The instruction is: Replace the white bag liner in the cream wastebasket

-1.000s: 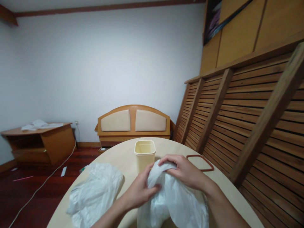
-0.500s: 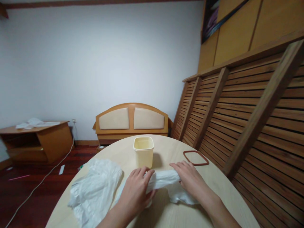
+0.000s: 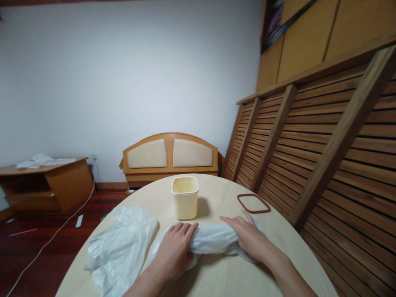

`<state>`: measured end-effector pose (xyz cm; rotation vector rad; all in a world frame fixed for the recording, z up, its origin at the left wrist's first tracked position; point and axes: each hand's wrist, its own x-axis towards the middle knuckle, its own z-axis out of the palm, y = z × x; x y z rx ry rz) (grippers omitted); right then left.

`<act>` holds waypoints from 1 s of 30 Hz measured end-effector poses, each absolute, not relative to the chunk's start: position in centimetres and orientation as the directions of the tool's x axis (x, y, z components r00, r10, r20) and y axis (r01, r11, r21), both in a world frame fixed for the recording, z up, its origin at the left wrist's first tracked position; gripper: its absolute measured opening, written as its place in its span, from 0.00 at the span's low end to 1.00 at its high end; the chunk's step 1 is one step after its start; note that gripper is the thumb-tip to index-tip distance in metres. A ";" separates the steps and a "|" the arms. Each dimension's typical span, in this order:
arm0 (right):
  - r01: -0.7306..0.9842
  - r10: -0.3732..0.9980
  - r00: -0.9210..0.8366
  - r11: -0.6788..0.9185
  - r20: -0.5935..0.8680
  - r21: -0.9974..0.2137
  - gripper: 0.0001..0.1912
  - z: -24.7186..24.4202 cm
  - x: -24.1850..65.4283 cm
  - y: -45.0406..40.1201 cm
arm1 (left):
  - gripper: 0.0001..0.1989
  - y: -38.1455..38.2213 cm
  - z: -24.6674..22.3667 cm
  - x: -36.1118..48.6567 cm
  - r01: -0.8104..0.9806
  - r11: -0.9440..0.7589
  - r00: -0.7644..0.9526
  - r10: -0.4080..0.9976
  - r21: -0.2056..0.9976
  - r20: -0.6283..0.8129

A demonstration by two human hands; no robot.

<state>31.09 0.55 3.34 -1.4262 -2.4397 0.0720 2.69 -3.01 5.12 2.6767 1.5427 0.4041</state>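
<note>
A white plastic bag (image 3: 213, 238) is stretched sideways low over the near part of the round table. My left hand (image 3: 177, 249) is closed on the bag's left part, its thumb hidden beneath. At the bag's right part, my right hand (image 3: 244, 235) grips it, with some fingers extended over the top. Just beyond the bag stands a pale yellow square bin (image 3: 185, 204), upright and open at the top. To the left, a second crumpled white bag (image 3: 123, 247) lies on the table, apart from my fingers.
A reddish-brown square ring (image 3: 254, 212) lies on the round table (image 3: 219, 189) at the right. Behind the table is a headboard (image 3: 170, 154). Wooden slats (image 3: 309, 140) lean along the right side. A low cabinet (image 3: 68, 185) stands at the far left.
The held bag has come lower, and its hanging right part now spreads around my right hand. My right fingers have spread more. The view has shifted slightly.
</note>
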 end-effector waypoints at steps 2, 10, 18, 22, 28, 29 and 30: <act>0.843 0.842 -0.450 0.511 0.298 -0.169 0.42 3.7 32.0 1.0 | 0.36 -3.0 4.9 2.7 0.850 -0.513 0.485 0.851 0.118 0.201; 0.908 0.853 -0.351 0.412 0.387 -0.083 0.44 3.9 32.9 0.7 | 0.24 -3.6 4.1 2.9 0.777 -0.616 0.550 0.765 0.132 0.336; 0.939 0.925 -0.278 0.319 0.258 -0.131 0.51 1.9 32.9 1.0 | 0.12 -2.4 3.8 3.0 0.889 -0.450 0.406 0.863 0.091 0.300; 0.946 0.955 -0.201 0.247 0.217 -0.209 0.48 1.6 34.1 1.5 | 0.22 -2.1 3.8 2.7 0.872 -0.480 0.437 0.852 0.094 0.289; 0.795 0.939 -0.272 0.342 0.210 -0.501 0.45 2.6 35.0 1.7 | 0.16 -2.5 3.5 2.7 0.828 -0.551 0.501 0.812 0.109 0.298; 0.757 0.930 -0.289 0.366 0.225 -0.541 0.42 2.9 34.9 1.7 | 0.14 -2.6 3.5 2.8 0.824 -0.554 0.501 0.811 0.122 0.301; 0.720 0.923 -0.298 0.386 0.245 -0.576 0.40 3.2 34.8 1.7 | 0.14 -2.6 3.4 2.9 0.820 -0.557 0.502 0.810 0.130 0.304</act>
